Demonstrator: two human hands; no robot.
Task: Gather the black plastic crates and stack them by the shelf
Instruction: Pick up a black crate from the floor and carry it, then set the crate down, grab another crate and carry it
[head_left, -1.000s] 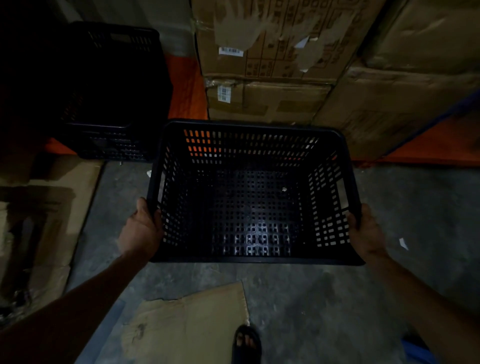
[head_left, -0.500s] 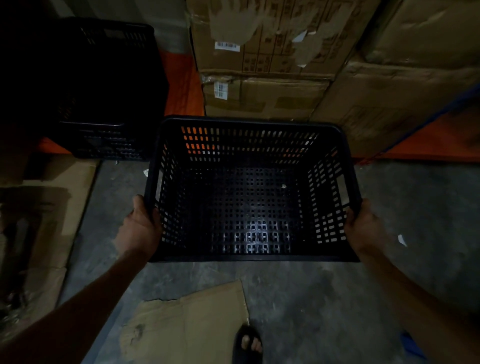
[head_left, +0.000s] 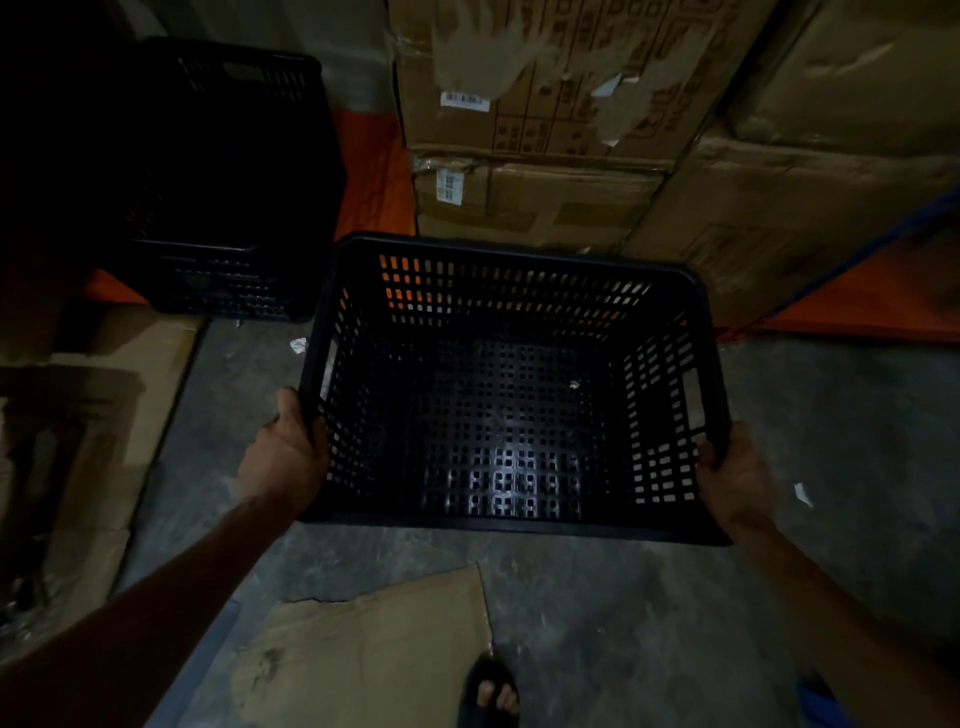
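The black plastic crate (head_left: 511, 395) is up off the concrete floor (head_left: 841, 426), carried open side up between the person's two hands, empty but for a tiny pale scrap on its perforated bottom. The left hand (head_left: 284, 460) is closed around the left rim near the front corner, and the right hand (head_left: 735, 478) is wrapped over the right rim in the same way. Ahead and to the left, a second black crate (head_left: 223, 171) sits in deep shadow. Directly beyond the held crate, stacked cardboard boxes (head_left: 540, 130) rise on an orange shelf base (head_left: 371, 171). A torn cardboard sheet (head_left: 374, 649) lies on the floor below, beside a sandalled foot (head_left: 491, 693).
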